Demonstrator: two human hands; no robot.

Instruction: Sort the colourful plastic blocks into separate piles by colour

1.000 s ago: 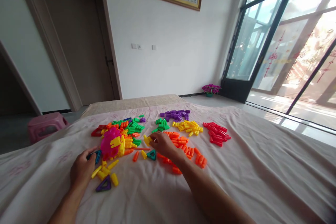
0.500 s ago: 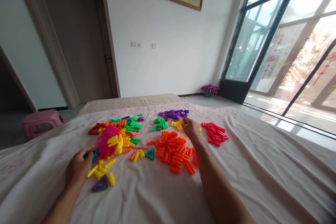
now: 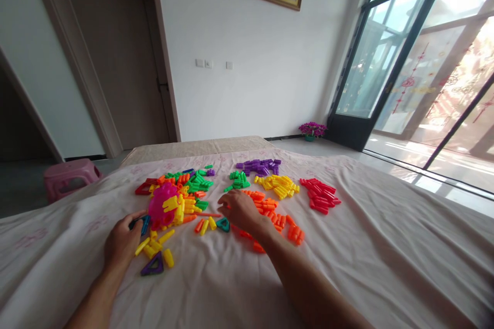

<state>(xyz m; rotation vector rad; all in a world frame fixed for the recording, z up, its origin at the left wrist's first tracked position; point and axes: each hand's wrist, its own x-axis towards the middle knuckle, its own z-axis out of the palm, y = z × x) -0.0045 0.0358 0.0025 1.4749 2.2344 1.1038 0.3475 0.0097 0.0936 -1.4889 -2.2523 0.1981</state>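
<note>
My left hand (image 3: 125, 239) is closed round a blue piece (image 3: 145, 224) beside the round pink piece (image 3: 162, 206) in the mixed pile. Over the left edge of the orange pile (image 3: 266, 205) hovers my right hand (image 3: 241, 208), its fingers apart and nothing visible in them. Just left of it lie a green triangle (image 3: 223, 224) and a few short pieces. Yellow pieces (image 3: 280, 186) form a heap behind the orange ones. A purple triangle (image 3: 153, 265) and several yellow pieces (image 3: 150, 250) lie near my left wrist.
Green (image 3: 237, 181), purple (image 3: 260, 167) and red (image 3: 319, 195) piles lie farther back on the creased cloth (image 3: 386, 247). A pink stool (image 3: 71, 177) stands at the left. Beyond the bed are a wall, a door and potted flowers (image 3: 312, 130).
My right hand has moved left and nearer, from the yellow heap to the orange pile's left edge, and its fingers have opened. My left hand keeps its place by the blue piece.
</note>
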